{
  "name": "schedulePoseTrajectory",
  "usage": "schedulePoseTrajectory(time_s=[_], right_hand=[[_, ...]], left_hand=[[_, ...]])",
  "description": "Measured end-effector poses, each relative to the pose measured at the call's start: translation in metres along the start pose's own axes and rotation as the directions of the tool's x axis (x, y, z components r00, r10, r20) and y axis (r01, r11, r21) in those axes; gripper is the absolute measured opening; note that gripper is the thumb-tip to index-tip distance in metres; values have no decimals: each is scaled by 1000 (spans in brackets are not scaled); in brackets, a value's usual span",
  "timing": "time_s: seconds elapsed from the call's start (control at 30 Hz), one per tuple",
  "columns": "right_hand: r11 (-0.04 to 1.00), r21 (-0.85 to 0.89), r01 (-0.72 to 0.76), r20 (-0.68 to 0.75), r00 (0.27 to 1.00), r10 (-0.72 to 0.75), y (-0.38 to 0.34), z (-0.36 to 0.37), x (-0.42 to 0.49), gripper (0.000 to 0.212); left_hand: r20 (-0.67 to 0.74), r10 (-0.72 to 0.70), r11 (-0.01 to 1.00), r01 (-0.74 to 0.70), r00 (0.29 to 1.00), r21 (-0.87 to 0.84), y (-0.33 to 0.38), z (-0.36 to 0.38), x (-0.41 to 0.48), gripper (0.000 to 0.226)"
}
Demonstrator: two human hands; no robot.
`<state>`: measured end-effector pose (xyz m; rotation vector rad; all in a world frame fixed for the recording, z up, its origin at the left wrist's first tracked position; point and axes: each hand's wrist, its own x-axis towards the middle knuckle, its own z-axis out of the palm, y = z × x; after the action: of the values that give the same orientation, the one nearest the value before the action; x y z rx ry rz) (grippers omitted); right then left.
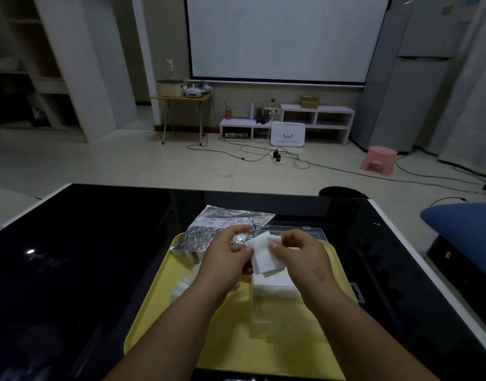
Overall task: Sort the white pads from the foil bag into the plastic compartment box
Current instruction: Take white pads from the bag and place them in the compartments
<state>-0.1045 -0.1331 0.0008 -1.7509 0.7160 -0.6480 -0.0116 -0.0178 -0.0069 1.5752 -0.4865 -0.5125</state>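
Left hand (228, 254) and right hand (299, 254) each pinch an edge of the white pads (265, 257) just above the box (316, 232) on the tray (165, 298), foil bag (209, 229) behind, so I'd square the pads up and lower them flat into one compartment.

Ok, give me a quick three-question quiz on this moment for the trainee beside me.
1. True or false: the crinkled silver foil bag lies inside the clear plastic compartment box.
2. Which hands hold the white square pads? A) left only B) right only C) both
3. Fill in: the box sits on a ____ plastic tray.
Key: 1 false, it lies left of the box. 2 C, left hand and right hand. 3 yellow.
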Motion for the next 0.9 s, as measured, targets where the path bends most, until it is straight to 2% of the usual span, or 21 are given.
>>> schedulePoseTrajectory(time_s=[0.17,0.37,0.6,0.67,0.77,0.83,0.9], right_hand=[[1000,6,4,7,1000,-4,-2,3,-3,6],[999,-49,-9,22,1000,10,-2,6,-6,6],[987,107,-121,65,991,114,-5,4,-5,12],[984,139,-110,70,992,101,-7,4,-7,12],[995,90,-33,5,999,32,-7,5,-9,14],[997,77,-9,-21,1000,11,-8,6,-10,14],[993,111,-39,21,999,37,-8,6,-9,13]], left_hand=[[20,41,997,-42,999,58,-1,2,0,36],[87,12,998,-6,996,-70,2,2,-2,35],[75,-14,995,21,997,-93,0,0,1,37],[78,-25,992,34,997,-120,0,0,0,34],[77,-38,984,50,996,-169,2,2,-1,24],[68,-28,990,37,997,-133,1,0,0,31],[56,-25,996,30,998,-84,1,-4,-1,37]])
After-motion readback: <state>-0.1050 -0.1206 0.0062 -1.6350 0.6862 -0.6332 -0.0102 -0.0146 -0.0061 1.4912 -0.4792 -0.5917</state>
